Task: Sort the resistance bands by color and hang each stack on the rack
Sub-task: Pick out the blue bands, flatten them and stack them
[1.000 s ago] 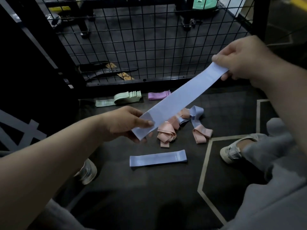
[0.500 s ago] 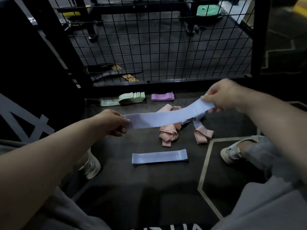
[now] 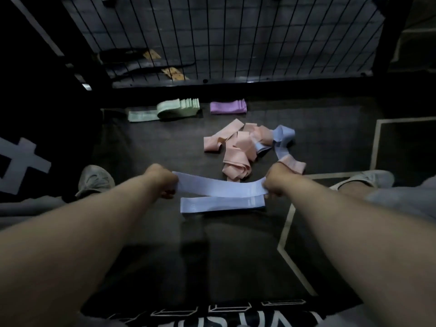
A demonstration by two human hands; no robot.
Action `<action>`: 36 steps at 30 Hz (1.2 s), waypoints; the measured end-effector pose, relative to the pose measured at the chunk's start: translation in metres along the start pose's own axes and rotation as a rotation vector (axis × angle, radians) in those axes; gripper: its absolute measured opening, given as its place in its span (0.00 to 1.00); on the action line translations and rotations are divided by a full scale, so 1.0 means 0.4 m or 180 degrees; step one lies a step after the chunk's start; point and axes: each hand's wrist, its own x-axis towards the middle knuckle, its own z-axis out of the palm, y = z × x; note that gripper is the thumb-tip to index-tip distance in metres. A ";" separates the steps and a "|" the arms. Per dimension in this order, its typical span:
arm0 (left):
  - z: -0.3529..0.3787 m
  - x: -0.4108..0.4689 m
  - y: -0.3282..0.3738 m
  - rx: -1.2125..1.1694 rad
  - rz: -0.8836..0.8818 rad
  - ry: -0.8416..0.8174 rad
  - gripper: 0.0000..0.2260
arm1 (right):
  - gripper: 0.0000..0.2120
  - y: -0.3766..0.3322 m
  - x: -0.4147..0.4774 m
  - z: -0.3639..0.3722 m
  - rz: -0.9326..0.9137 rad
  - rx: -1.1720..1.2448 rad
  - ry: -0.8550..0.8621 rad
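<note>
Left hand [image 3: 162, 180], right hand [image 3: 276, 180]: fingers curled, each pinching one end of held blue band [image 3: 219, 187], slack, just over floor blue band [image 3: 221, 204]. Lower flat, match ends and edges, release both together; pink-blue pile [image 3: 236, 147] waits farther off

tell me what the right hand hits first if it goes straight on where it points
Likely the pink band pile just past the right hand, though depth is unclear and it might pass above them.

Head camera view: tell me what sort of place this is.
Probably a gym: a green stack and a purple stack of resistance bands lie on dark matting with pale painted lines, before a black wire-mesh panel. The left hand and right hand grip a blue band.
</note>
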 end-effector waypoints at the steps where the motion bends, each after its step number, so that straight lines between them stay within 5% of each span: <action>1: 0.022 0.022 -0.021 -0.0034 -0.0084 -0.0012 0.06 | 0.09 0.011 0.023 0.023 0.0005 -0.0128 0.0061; 9: 0.125 0.119 -0.138 0.0002 -0.0653 0.0132 0.06 | 0.12 0.076 0.129 0.161 0.0080 0.0171 0.0438; 17: 0.155 0.143 -0.170 0.0002 -0.0547 0.0159 0.05 | 0.06 0.105 0.161 0.199 0.0220 0.0451 0.0556; 36: 0.203 0.184 -0.188 0.0563 -0.0421 0.0292 0.11 | 0.13 0.081 0.151 0.205 0.0499 0.0321 0.0507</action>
